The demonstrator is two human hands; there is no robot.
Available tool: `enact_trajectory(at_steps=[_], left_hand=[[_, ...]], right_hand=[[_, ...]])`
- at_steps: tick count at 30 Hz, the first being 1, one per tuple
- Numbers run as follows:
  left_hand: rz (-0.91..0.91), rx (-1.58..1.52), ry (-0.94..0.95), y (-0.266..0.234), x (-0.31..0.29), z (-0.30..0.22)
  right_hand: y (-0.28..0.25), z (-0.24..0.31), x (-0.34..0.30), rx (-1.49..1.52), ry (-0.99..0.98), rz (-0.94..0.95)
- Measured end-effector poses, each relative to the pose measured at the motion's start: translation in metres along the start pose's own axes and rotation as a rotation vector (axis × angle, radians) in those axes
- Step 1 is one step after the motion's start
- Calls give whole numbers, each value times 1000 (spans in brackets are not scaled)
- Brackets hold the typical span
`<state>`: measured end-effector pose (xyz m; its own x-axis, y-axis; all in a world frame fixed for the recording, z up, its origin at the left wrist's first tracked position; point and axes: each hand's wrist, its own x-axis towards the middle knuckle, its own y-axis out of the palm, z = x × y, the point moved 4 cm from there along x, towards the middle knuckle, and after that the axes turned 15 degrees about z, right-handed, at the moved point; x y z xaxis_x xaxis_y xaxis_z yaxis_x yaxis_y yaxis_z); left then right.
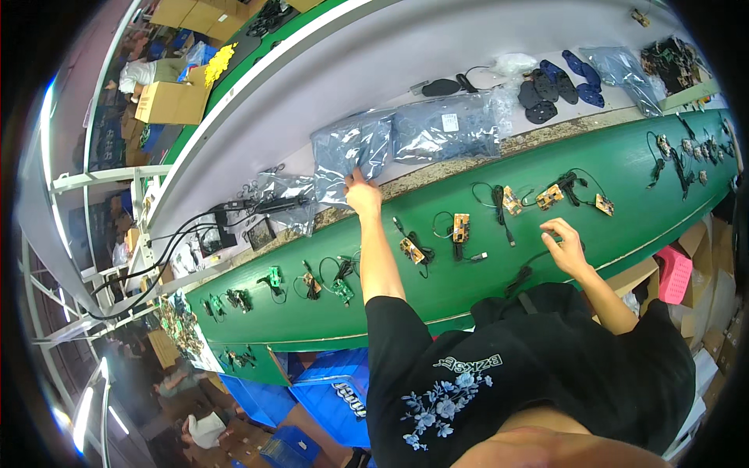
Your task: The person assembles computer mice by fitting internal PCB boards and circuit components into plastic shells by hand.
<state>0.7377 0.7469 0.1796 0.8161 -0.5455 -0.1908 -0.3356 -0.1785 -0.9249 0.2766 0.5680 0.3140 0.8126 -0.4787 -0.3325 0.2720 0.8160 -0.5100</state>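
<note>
My left hand is stretched forward to a grey-blue plastic bag on the ledge behind the table. Its fingers are bent against the front of the bag and appear to grip the film; the fingertips are partly hidden. Over the green table, my right hand hovers with loosely curved fingers apart and nothing visible in them. A black cable lies close to it. Small tan circuit boards with black cables lie in front of me, among them one board between my hands.
A second plastic bag with a white label lies on the ledge, near dark oval pads. Green circuit boards with cables line the table's left part. Blue bins stand below; a pink basket is at right.
</note>
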Motion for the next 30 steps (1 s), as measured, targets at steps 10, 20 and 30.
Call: enact_trajectory(at_steps=[10, 20, 30], left_hand=[[-18, -78, -55, -13, -7, 3], [38, -96, -77, -18, -9, -2], [13, -124, -5, -16, -31, 15]], right_hand=[[-3, -15, 1, 24, 18, 18], [4, -10, 9, 37, -18, 13], [5, -14, 6, 55, 18, 12]])
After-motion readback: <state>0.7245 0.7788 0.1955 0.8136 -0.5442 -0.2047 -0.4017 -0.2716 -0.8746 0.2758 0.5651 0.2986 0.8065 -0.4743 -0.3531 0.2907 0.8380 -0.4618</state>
